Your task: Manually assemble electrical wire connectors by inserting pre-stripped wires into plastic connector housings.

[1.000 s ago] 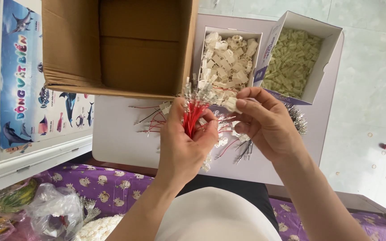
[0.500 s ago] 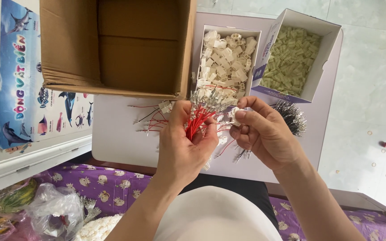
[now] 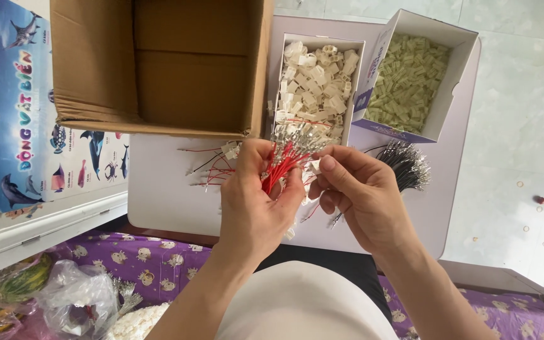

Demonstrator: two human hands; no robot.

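Head view: mid-frame, the left hand (image 3: 256,201) pinches a bundle of red wires (image 3: 283,165) while the right hand (image 3: 360,195) pinches a white connector (image 3: 313,167) beside it, near the box of white connectors (image 3: 316,75) above; loose strands might slip free.

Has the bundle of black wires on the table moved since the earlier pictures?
Cannot tell: the bundle of black wires shows beside the right hand, which hid it earlier.

Both forearms reached forward; the left hand (image 3: 256,201) was fisted tight, the right hand (image 3: 363,195) pinched fingertips beside it.
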